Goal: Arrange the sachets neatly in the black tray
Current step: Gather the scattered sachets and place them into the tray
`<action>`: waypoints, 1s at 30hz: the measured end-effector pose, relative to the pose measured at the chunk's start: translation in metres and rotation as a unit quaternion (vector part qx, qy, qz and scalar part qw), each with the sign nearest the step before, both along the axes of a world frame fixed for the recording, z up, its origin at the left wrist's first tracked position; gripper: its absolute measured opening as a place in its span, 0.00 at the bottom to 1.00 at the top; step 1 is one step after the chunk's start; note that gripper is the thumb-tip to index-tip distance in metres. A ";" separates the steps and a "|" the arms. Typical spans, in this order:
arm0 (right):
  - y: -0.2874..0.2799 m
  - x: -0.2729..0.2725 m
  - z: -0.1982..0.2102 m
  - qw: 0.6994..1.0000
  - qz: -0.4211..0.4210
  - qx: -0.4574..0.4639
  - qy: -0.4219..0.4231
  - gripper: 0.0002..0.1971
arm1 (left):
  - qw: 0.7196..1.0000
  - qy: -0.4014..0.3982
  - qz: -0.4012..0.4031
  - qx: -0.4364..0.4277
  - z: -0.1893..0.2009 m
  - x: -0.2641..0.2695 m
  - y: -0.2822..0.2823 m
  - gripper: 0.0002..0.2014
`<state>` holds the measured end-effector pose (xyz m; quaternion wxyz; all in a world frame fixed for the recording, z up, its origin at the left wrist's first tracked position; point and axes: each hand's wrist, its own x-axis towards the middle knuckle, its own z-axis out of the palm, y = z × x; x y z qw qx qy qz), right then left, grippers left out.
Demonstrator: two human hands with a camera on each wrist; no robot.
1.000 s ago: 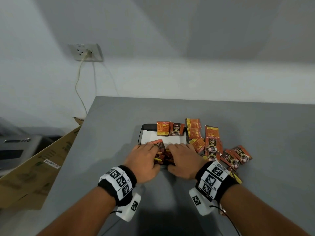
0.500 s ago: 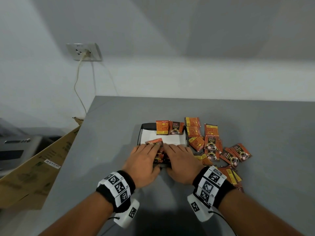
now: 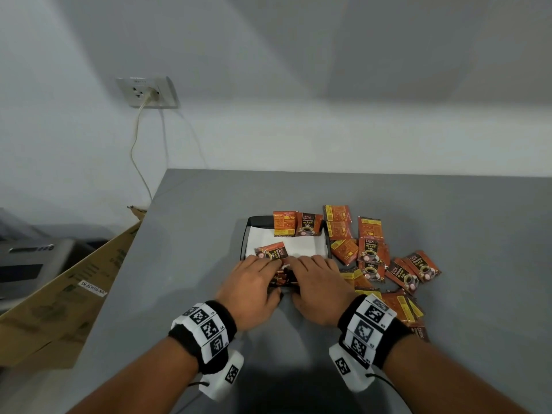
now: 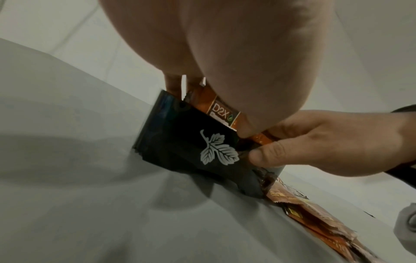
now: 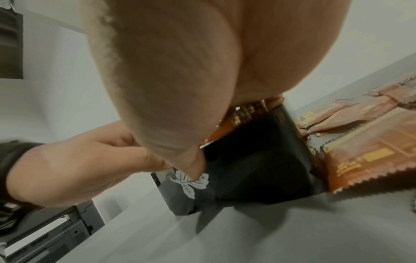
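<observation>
Table [image 3: 448, 210] grey | wall socket [image 3: 148, 92] | both grips [image 3: 254, 291] [image 3: 316, 291] clutching sachets [image 3: 282, 277] at black tray [image 3: 245, 234]

Orange-and-black sachets [image 3: 370, 249], black tray [image 4: 180, 142] with white leaf print [image 4: 217, 151], white liner [image 3: 304, 246], grey table [image 3: 448, 294].

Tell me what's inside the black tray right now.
The black tray has a white liner, two sachets standing at the back, one lying slanted, and a bunch at the front. Both hands cover that bunch, so its count is hidden.
</observation>
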<state>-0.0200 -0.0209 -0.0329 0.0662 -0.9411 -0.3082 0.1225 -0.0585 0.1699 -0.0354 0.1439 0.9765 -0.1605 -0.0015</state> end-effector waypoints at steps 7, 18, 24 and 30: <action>-0.018 0.007 0.039 0.985 -0.070 0.147 0.063 0.35 | 0.999 -0.008 0.013 -0.040 0.011 0.004 -0.001 0.32; -0.125 0.005 0.009 0.976 -0.202 0.043 0.063 0.17 | 0.994 0.016 -0.091 0.064 0.029 0.031 -0.109 0.22; -0.124 -0.013 -0.011 0.966 -0.242 0.055 0.064 0.24 | 0.971 0.030 -0.134 0.197 0.008 0.035 -0.160 0.21; -0.129 -0.016 -0.014 0.949 -0.267 0.145 0.090 0.23 | 0.969 0.025 -0.106 0.220 0.001 0.041 -0.160 0.22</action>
